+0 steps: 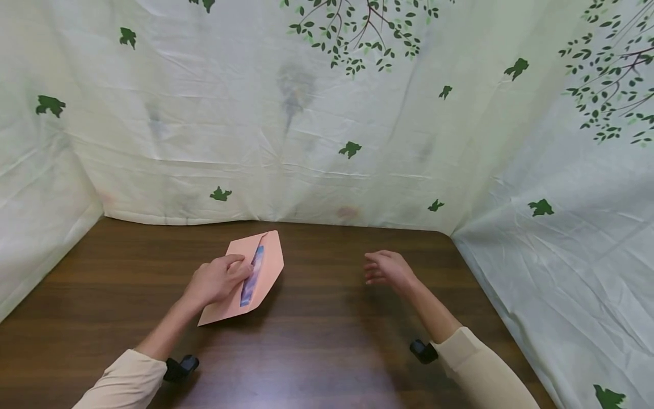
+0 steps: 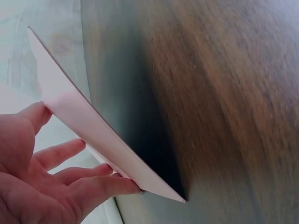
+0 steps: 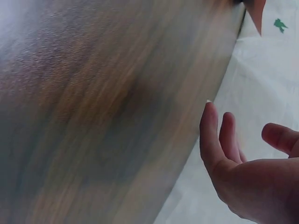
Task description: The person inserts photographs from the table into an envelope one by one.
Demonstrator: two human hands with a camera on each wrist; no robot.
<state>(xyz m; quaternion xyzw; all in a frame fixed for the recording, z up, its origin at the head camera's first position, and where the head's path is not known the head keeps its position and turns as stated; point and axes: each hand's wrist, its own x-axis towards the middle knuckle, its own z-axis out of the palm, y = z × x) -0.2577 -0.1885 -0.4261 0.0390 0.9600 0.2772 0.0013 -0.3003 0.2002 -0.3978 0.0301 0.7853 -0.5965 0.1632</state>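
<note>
My left hand (image 1: 217, 281) holds a pink envelope (image 1: 268, 264) tilted over the brown table, on the left of the head view. The envelope's flap is raised, and a blue-and-purple printed slip of paper (image 1: 251, 284) shows in its opening, beside my fingertips. In the left wrist view my thumb and fingers (image 2: 70, 151) are at the edge and face of the pink envelope (image 2: 93, 123), which stands at a slant above its shadow. My right hand (image 1: 388, 270) hovers over the right side of the table, fingers loosely bent, holding nothing.
The dark wood-grain table (image 1: 317, 352) reaches back to a pale cloth curtain (image 1: 230, 130) printed with green leaves, which hangs behind and at both sides. A small black device (image 1: 181, 368) is strapped to my left wrist, another black device (image 1: 424, 352) to my right.
</note>
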